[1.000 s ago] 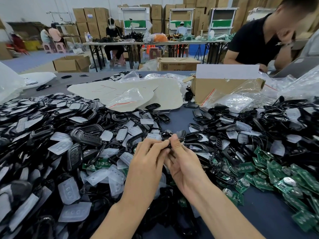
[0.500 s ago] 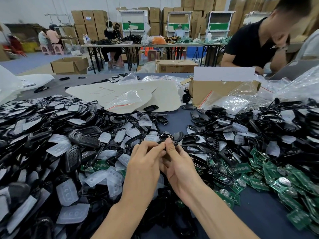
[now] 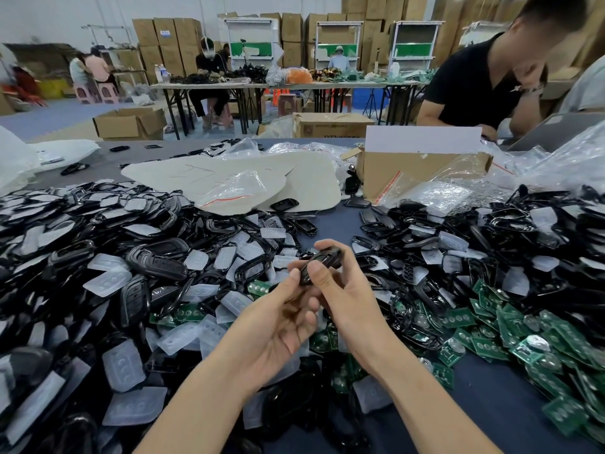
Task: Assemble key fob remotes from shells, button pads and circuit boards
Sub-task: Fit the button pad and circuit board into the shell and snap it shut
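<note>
Across the dark bench [image 3: 497, 421] where we work, parts lie grouped by kind so that each is a short reach away. Black shells [image 3: 157, 262] are heaped to the left and far right, translucent button pads [image 3: 122, 367] are scattered over them, and green circuit boards [image 3: 523, 326] are banked to the right.

We hold one key fob [image 3: 324, 262] up off the heaps, above the gap between them, angled away from us to the right. We judge that this keeps the loose parts clear of it while we press on it.

Our left grip [image 3: 278, 326] is clamped on the fob's near end, thumb on top and fingers curled beneath, steadying it. Our right grip [image 3: 348, 301] is clamped on the far end, thumb on the upper face and fingers wrapped round the back. That opposed hold suits squeezing two halves together. We cannot tell whether a board and pad already sit inside; the fob looks closed from here.

Beyond the piles a cardboard box [image 3: 409, 172] and clear plastic bags [image 3: 235, 188] sit near, likely for stock or finished pieces.
</note>
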The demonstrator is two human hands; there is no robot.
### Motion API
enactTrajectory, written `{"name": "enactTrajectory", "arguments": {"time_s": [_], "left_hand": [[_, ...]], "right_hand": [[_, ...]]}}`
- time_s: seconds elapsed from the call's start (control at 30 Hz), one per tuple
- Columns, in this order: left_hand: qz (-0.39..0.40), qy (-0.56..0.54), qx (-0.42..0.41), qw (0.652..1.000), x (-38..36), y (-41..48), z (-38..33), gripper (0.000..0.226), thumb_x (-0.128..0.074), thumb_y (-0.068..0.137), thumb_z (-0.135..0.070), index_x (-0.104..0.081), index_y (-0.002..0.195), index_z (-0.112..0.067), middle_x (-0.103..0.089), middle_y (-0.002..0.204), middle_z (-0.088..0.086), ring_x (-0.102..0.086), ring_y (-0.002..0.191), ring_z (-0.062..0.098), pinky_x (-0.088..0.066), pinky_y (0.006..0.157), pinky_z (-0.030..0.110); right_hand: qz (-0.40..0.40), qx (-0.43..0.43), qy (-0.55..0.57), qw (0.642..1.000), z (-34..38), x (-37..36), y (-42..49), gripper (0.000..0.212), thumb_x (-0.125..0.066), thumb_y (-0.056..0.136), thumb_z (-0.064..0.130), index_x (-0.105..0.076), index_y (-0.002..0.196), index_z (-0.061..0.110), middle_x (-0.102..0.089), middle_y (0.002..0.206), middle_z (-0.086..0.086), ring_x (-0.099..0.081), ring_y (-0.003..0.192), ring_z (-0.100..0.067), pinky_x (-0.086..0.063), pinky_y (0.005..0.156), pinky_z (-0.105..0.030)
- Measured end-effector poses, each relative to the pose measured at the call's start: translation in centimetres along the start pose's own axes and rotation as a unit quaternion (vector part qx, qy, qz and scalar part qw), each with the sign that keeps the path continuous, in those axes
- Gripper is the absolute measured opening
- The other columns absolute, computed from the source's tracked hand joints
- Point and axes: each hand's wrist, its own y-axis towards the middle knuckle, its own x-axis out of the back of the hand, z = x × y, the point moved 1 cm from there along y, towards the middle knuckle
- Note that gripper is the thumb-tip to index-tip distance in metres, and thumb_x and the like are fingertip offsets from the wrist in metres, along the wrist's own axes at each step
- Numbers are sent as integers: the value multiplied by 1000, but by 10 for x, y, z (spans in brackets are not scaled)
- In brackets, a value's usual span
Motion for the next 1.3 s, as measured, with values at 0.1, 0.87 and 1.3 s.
{"name": "enactTrajectory", "arguments": {"time_s": [0.1,0.87,1.3], "left_hand": [[-17,-34,-13,999,4,3,1,32,-65,84,-24,-75,103,1,-67,81,8,-61,58,8,-53,49,16],[-138,410,-409,803,17,3,1,38,-51,90,-55,-55,128,-56,-59,107,-24,-63,97,3,-52,74,15],[-82,191,-296,932,23,17,-5,21,-57,99,-18,-74,90,-27,-63,77,8,-55,56,12,-50,53,25]], "right_hand": [[34,5,-22,999,1,0,-1,33,-61,94,18,-51,125,19,-74,117,-8,-68,101,-19,-58,85,-28],[-42,-13,139,989,-15,-9,0,31,-48,103,12,-76,112,21,-74,117,-10,-71,110,-20,-57,85,-22],[0,64,-137,989,-9,-6,-5,35,-62,97,38,-59,127,56,-71,120,17,-71,109,-10,-56,96,-34]]}}
